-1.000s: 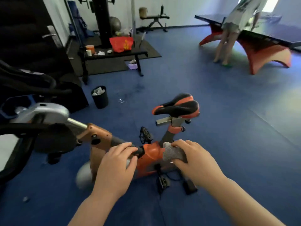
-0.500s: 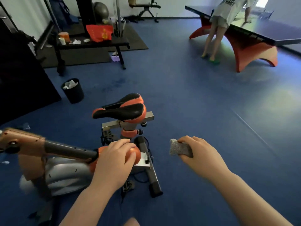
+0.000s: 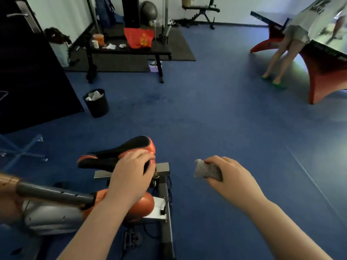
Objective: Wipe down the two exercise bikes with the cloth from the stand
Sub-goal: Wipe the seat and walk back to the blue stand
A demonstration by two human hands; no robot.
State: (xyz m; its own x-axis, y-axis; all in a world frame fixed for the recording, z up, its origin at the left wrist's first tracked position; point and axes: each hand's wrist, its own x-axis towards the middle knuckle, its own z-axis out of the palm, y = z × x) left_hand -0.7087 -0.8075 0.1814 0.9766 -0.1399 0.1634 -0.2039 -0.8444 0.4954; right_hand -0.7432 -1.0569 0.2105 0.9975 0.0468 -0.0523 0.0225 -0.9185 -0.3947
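An orange and grey exercise bike (image 3: 142,205) stands low in front of me, its black and orange saddle (image 3: 120,152) pointing left. My left hand (image 3: 131,175) grips the rear end of the saddle, fingers curled over it. My right hand (image 3: 229,175) holds a folded grey cloth (image 3: 205,169) in the air to the right of the bike, clear of it. A grey bar (image 3: 54,193) of the bike runs off to the left. No second bike shows in the frame.
A black waste bin (image 3: 96,103) with paper stands on the blue floor. Behind it a black bench (image 3: 129,50) carries a red bag (image 3: 139,37) and cups. A person (image 3: 293,40) leans at a table-tennis table (image 3: 323,53) far right. A dark door (image 3: 28,72) stands left.
My left hand moved from the bike's orange frame up onto the rear of the saddle. My right hand lifted the cloth off the frame and out to the right. The view swung right.
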